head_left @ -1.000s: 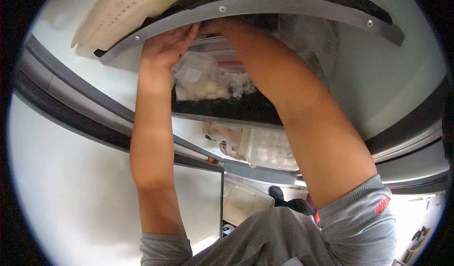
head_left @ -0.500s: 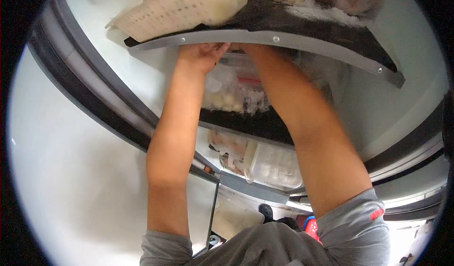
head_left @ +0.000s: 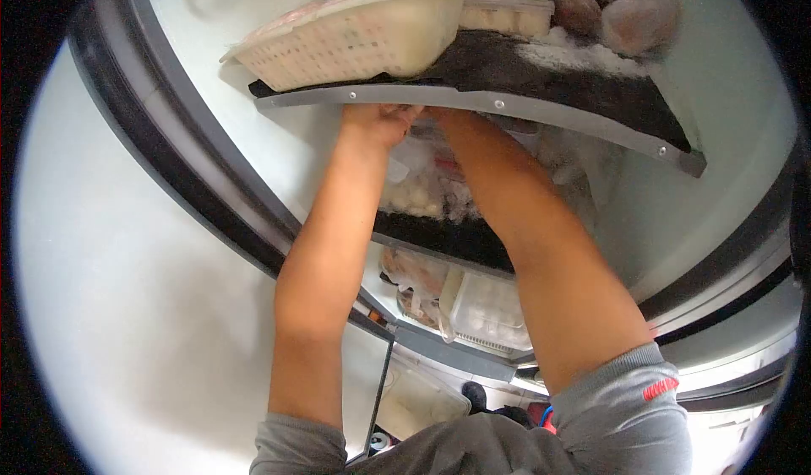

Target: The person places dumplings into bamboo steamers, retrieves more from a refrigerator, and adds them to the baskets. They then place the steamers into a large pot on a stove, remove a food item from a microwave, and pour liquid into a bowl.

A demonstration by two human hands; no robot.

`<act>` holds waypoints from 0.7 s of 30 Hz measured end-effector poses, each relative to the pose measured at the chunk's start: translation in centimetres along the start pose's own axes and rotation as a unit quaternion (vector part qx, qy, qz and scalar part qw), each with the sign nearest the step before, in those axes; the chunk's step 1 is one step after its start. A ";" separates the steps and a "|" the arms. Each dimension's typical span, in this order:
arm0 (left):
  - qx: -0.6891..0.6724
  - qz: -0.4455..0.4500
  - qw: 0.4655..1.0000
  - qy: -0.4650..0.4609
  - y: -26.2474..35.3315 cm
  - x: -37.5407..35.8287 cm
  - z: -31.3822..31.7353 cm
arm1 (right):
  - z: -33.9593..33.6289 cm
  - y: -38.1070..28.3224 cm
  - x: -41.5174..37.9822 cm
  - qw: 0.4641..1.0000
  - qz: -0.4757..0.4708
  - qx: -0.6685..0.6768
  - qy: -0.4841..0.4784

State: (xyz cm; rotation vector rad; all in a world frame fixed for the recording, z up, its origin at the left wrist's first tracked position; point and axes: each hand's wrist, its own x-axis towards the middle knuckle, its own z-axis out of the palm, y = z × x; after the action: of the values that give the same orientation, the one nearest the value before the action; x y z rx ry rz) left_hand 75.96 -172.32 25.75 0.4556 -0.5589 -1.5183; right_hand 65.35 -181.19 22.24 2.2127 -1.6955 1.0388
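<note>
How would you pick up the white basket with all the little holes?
I'd come from the front, over the shelf edge, and grip the basket by its rim, near both ends. The rim sticks out past the sloping sides, so it should be easy to hook under. The basket looks long, so two holds should keep it steadier.

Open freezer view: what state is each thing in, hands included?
Freezer: open.
Upper shelf: loaded, frosty at right.
Basket: resting on the upper shelf.
Bag of pale round pieces: on the middle shelf, frosted nearby.
Left hand: partly hidden, grip unclear.
Right hand: hidden under the upper shelf.
</note>
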 end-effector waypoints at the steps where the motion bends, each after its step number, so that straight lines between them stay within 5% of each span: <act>1: -0.004 -0.015 1.000 0.004 -0.1 0.3 -0.4 | -0.3 0.4 0.4 1.000 0.003 0.003 -0.006; 21: 0.028 -0.001 0.999 -0.038 -0.2 0.9 -0.7 | -0.9 2.7 -2.2 0.998 -0.026 0.015 -0.059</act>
State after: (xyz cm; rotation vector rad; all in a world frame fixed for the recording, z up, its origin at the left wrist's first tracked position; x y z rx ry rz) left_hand 76.20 -173.24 25.13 0.4433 -0.6624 -1.5290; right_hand 62.34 -179.89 20.80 2.3678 -1.6684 0.9447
